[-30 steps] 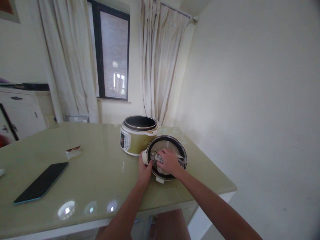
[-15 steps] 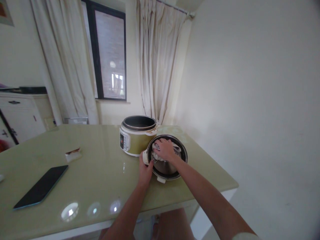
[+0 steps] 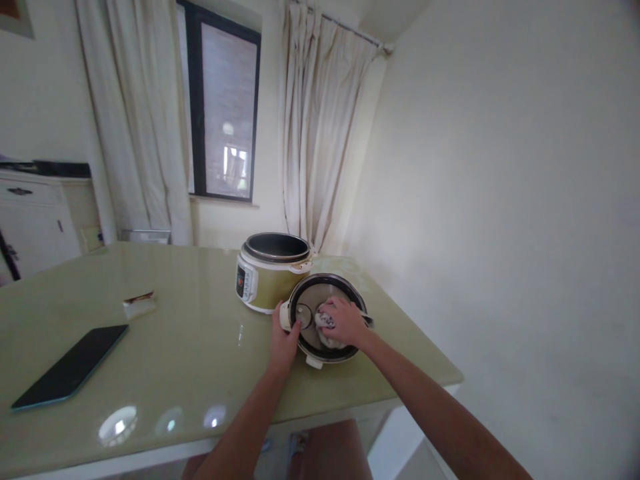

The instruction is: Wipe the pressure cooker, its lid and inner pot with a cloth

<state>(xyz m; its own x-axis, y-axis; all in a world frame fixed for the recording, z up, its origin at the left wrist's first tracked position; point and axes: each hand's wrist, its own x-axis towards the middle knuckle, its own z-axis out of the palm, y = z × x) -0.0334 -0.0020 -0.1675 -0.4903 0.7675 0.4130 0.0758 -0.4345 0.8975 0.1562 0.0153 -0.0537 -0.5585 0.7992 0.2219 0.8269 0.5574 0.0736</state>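
Observation:
An upturned cooker lid (image 3: 320, 293) with a dark rim and a metal inner face lies on the pale green table (image 3: 190, 360) near its right end. My left hand (image 3: 283, 331) grips the lid's left edge by its white handle. My right hand (image 3: 343, 323) is closed on a crumpled white cloth (image 3: 325, 330) and presses it on the lid's inner face. Just behind stands the open gold and white electric cooker (image 3: 270, 270) with its dark pot showing.
A dark phone (image 3: 70, 365) lies flat at the table's left front. A small folded packet (image 3: 139, 305) sits behind it. Cream curtains (image 3: 315, 133) and a dark window (image 3: 223, 107) fill the back wall; a white cabinet (image 3: 35, 213) stands at the left.
My right hand with the cloth has moved back from the lid's far part toward its middle and near side. My left hand stays on the lid's edge. The view shifted slightly.

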